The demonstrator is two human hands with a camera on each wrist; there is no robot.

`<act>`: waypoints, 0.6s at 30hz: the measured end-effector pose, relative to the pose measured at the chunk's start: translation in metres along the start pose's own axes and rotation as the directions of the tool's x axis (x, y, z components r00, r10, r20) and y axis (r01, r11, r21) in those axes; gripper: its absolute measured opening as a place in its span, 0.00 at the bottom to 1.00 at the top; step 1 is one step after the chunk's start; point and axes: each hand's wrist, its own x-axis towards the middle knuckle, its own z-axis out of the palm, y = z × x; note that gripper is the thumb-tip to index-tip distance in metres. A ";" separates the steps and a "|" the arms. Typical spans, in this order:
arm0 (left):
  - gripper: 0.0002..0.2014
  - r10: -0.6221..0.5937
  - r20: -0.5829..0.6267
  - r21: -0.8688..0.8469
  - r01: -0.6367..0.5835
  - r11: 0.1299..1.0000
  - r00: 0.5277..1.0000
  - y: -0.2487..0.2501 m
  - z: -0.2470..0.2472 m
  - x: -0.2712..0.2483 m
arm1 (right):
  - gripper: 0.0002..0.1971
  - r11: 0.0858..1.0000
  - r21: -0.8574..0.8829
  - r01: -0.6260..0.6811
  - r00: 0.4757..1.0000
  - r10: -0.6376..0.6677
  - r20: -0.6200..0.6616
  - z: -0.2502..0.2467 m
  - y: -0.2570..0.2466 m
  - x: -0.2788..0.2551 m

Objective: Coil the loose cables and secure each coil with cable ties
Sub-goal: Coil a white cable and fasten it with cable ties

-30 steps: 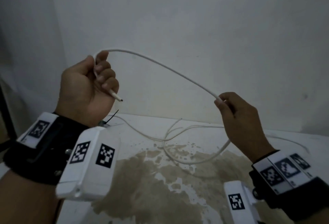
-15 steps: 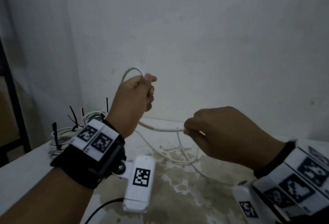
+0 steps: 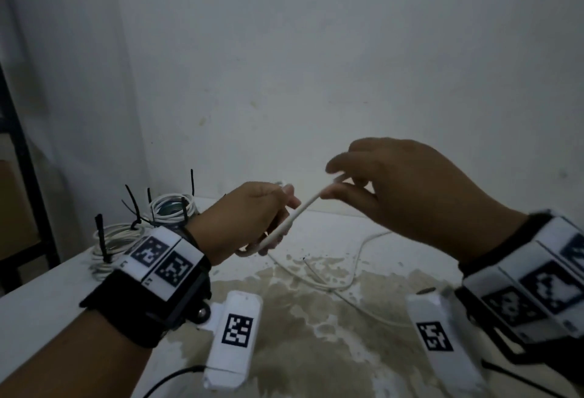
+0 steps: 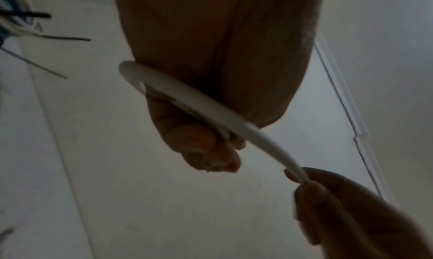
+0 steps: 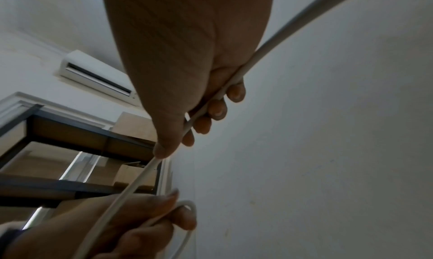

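I hold a white cable [image 3: 303,208] above the stained table [image 3: 47,296]. My left hand [image 3: 252,217] grips a small loop of it in its curled fingers; the loop [image 4: 187,103] bends round the palm in the left wrist view. My right hand [image 3: 379,189] pinches the same cable [image 5: 206,107] between thumb and fingers, close to the left hand and slightly higher. The rest of the cable [image 3: 347,284] trails loose over the table below the hands.
Two finished white coils [image 3: 172,208] bound with black cable ties [image 3: 101,236] lie at the table's far left corner. A dark shelf frame [image 3: 19,151] stands at the left. A wall rises right behind the table.
My hands have come close together. The left hand dropped lower with its small loop; the right hand rose and brought the cable up beside the left hand's fingers.
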 end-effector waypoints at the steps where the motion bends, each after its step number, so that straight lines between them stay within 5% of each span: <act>1: 0.20 -0.018 0.044 -0.053 0.020 0.998 0.999 0.000 0.001 -0.002 | 0.20 0.999 0.032 -0.022 0.999 0.022 -0.023 0.003 0.004 0.001; 6: 0.16 -0.089 0.281 -0.330 0.183 0.926 0.956 0.001 0.006 -0.006 | 0.23 0.976 0.192 -0.101 0.987 0.123 -0.105 0.029 0.027 0.004; 11: 0.18 -0.056 0.375 -0.623 0.296 0.724 0.925 0.002 0.004 -0.004 | 0.26 0.969 0.197 -0.148 0.973 0.178 -0.148 0.045 0.038 0.001; 15: 0.17 0.003 0.405 -0.692 0.305 0.655 0.914 -0.001 -0.001 -0.005 | 0.28 0.971 0.174 -0.166 0.978 0.185 -0.100 0.051 0.040 -0.002; 18: 0.16 0.113 0.525 -0.715 0.365 0.596 0.844 -0.003 -0.004 -0.003 | 0.26 0.943 0.285 -0.172 0.973 0.208 -0.100 0.058 0.034 -0.005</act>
